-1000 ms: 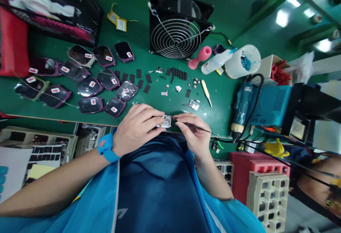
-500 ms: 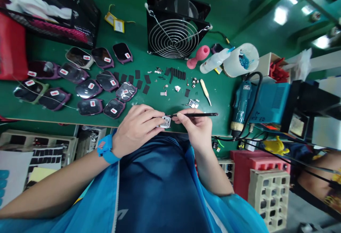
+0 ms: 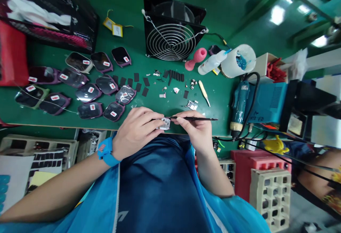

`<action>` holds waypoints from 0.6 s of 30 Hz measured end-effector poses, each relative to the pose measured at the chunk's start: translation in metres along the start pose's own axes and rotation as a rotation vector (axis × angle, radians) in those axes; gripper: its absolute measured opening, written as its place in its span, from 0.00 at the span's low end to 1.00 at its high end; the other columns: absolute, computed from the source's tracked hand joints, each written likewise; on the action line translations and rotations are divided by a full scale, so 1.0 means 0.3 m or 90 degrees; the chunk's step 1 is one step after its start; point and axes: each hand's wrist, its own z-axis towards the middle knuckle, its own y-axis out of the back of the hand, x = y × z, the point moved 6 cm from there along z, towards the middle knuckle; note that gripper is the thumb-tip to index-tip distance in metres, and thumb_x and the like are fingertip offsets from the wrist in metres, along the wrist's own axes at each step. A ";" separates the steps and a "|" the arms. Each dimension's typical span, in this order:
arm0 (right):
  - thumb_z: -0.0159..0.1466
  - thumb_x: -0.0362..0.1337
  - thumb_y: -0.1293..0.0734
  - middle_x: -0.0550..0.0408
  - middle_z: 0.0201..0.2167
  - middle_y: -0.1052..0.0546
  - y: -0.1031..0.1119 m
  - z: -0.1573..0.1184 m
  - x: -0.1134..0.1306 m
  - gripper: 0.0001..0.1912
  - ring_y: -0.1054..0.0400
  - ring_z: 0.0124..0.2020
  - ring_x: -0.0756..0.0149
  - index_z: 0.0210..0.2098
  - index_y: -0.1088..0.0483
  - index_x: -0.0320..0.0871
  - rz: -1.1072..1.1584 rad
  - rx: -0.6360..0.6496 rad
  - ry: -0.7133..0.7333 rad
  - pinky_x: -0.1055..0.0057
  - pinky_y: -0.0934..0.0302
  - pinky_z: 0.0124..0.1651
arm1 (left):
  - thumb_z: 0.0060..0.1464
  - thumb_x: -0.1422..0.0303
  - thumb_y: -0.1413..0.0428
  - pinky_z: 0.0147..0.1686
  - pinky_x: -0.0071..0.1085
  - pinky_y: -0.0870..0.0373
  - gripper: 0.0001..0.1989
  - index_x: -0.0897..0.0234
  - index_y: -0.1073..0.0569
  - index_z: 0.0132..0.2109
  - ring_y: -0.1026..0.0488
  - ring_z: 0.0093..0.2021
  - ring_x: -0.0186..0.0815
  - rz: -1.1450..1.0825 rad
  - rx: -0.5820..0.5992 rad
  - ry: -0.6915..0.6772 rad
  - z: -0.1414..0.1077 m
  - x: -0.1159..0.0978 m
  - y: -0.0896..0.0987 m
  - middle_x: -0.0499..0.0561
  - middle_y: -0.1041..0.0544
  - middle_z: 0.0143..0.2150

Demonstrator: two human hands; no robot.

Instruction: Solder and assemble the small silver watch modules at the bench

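Near the table's front edge, my left hand (image 3: 140,126) is closed on a small pale watch case (image 3: 164,123), whose inside faces up. My fingers cover its left part. My right hand (image 3: 196,128) pinches thin black tweezers (image 3: 198,118), held nearly level, with their tip at the case's right upper edge. Whether the tip grips anything is too small to tell. Beyond the hands lie a small silvery circuit part (image 3: 191,105), a pale-handled pointed tool (image 3: 204,92) and several black rectangular pads (image 3: 145,91).
Several watch faces with red-arrow stickers (image 3: 89,92) lie at the left. A black fan (image 3: 172,43) stands at the back, near a pink rubber blower (image 3: 195,59), a clear bottle (image 3: 211,62) and a white tub (image 3: 234,68). An electric screwdriver (image 3: 239,101) hangs at the right.
The camera view has shifted slightly, so the table's things sit a little lower. Both hands keep their hold on the case and tweezers, and the tweezers have tilted slightly.
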 end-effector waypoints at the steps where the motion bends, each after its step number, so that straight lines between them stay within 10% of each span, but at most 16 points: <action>1: 0.61 0.37 0.23 0.57 0.34 0.15 -0.001 0.000 -0.001 0.03 0.19 0.36 0.66 0.34 0.19 0.47 0.001 0.000 0.000 0.69 0.24 0.43 | 0.65 0.67 0.40 0.45 0.38 0.30 0.05 0.60 0.22 0.47 0.25 0.46 0.39 0.001 0.001 0.000 0.000 0.000 0.000 0.50 0.17 0.48; 18: 0.61 0.40 0.23 0.56 0.33 0.15 -0.006 -0.005 -0.004 0.06 0.19 0.35 0.63 0.34 0.20 0.46 -0.025 -0.009 0.015 0.66 0.22 0.41 | 0.65 0.68 0.40 0.45 0.39 0.30 0.05 0.58 0.21 0.47 0.24 0.46 0.40 0.015 0.007 0.001 0.000 -0.004 0.001 0.51 0.17 0.48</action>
